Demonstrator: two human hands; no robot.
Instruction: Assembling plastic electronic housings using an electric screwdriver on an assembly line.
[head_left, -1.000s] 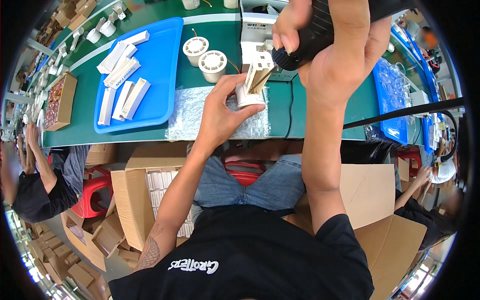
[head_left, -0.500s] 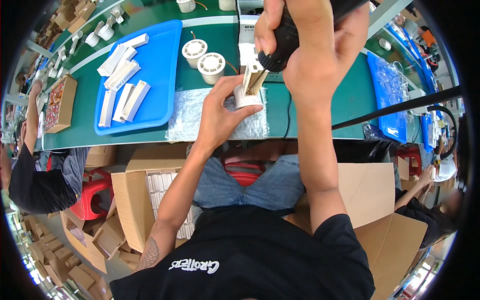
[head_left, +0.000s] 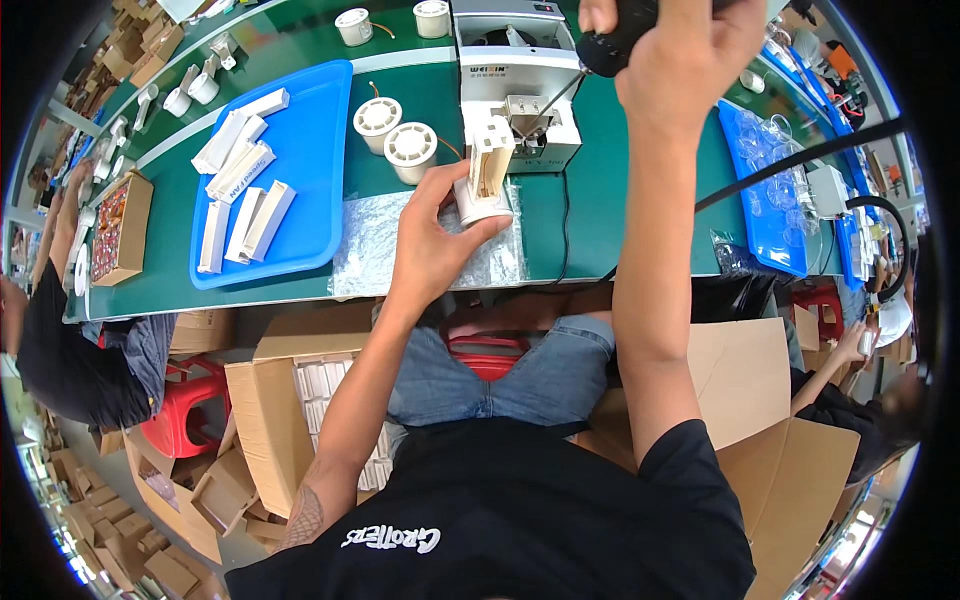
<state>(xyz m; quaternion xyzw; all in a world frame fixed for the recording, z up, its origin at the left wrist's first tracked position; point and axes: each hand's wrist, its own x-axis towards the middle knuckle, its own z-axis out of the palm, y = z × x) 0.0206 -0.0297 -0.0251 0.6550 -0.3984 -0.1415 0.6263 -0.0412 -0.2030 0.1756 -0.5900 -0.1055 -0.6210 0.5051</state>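
Note:
My left hand [head_left: 440, 225] grips a white round plastic part [head_left: 484, 208] with a tall, hollow rectangular handle [head_left: 491, 165] standing up from it. It rests over a clear plastic sheet [head_left: 375, 245] on the bench. My right hand [head_left: 690, 70] is wrapped round a black electric screwdriver [head_left: 610, 50]. Its long thin bit slants down to the front pick-up spot of a grey-white screw feeder [head_left: 520, 72]. Whether a screw sits on the bit is too small to tell. Two white round vented motor housings [head_left: 410, 147] with thin wires stand left of the feeder.
A blue tray [head_left: 320, 190] with several white rectangular handles lies on the green bench [head_left: 640, 240]. Farther right, another blue tray [head_left: 765, 240] carries clear plastic parts. A black cable [head_left: 760, 172] crosses the right side. Open cartons [head_left: 270, 420] flank my legs; other people sit at both sides.
My right hand has lifted the screwdriver up and away from the white part, bringing its bit to the screw feeder. My left hand still holds the part in nearly the same place.

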